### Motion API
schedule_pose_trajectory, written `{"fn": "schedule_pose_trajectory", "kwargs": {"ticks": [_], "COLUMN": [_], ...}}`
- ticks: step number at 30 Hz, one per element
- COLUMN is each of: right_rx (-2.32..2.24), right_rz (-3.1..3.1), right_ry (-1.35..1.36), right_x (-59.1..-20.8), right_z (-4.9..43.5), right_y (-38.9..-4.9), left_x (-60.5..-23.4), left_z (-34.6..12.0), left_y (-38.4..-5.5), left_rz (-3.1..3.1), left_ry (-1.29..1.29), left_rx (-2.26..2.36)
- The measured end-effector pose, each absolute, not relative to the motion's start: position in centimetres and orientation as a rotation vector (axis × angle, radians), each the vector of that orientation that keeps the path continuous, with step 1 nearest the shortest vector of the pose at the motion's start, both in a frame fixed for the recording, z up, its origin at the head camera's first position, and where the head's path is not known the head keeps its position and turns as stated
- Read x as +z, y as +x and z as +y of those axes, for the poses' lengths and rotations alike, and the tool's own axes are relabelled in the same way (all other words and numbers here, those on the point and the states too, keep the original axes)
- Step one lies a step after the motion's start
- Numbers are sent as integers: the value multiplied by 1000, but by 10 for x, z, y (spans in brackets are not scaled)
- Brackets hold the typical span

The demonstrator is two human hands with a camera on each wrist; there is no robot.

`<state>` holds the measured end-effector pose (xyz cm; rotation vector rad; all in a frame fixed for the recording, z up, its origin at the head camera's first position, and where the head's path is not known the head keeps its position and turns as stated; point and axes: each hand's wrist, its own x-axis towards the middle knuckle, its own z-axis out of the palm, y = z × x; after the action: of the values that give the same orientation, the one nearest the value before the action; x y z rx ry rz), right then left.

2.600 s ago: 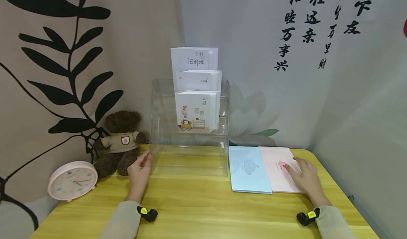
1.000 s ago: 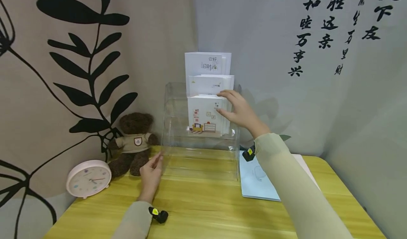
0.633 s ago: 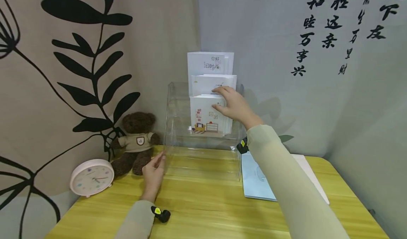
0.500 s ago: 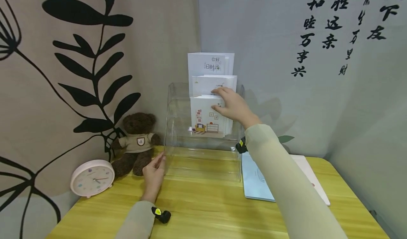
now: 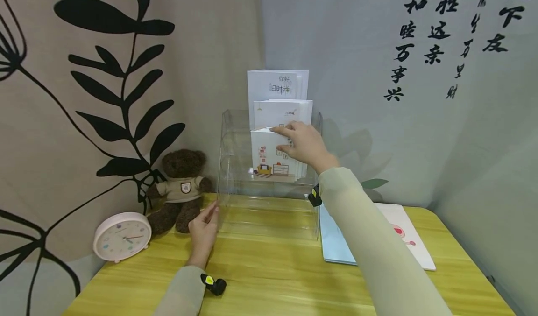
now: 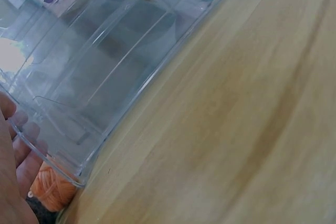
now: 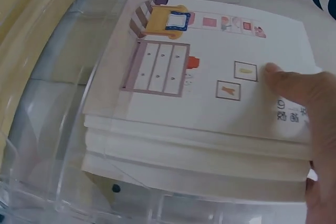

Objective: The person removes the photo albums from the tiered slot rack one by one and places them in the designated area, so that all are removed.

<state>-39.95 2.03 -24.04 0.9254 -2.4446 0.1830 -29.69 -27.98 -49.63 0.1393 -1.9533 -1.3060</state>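
A clear plastic display rack [image 5: 269, 215] stands on the table, holding white booklets in three stepped tiers. My right hand [image 5: 308, 143] grips the front stack of booklets [image 5: 261, 141] by its upper right part. In the right wrist view, the thumb [image 7: 286, 81] presses the top booklet's cover [image 7: 205, 56], printed with a yellow chair and drawers; the other fingers are mostly hidden behind the stack. My left hand [image 5: 203, 229] holds the rack's left side low down. Through the clear side of the rack [image 6: 121, 72], the left wrist view shows fingers [image 6: 26, 156] behind the panel.
Blue [image 5: 336, 241] and pink [image 5: 420, 246] booklets lie right of the rack, partly under my right sleeve. A teddy bear [image 5: 180, 190] and a round pink clock [image 5: 122, 236] are at left. An orange yarn ball [image 6: 52, 190] shows by the rack's corner.
My right hand has left the pink booklet and risen leftward to the rack. Lately it dropped slightly onto the front stack and took hold. The left hand stays at the rack's side.
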Motion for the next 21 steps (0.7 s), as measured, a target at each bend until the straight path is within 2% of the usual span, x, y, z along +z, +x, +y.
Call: {"fn": "schedule_pose_trajectory", "kwargs": {"ticks": [11, 21], "right_rx": [-4, 70], "right_rz": [-2570, -2483], "right_ry": [1033, 1227], "right_x": [-226, -243], "right_z": [25, 35], "right_y": [-379, -367], "left_x": [-493, -492], "left_z": [-281, -281], "left_y": [-297, -295], "left_rz": [-1974, -1992], "left_ry": [149, 161], "left_rx": [-1299, -1294]}}
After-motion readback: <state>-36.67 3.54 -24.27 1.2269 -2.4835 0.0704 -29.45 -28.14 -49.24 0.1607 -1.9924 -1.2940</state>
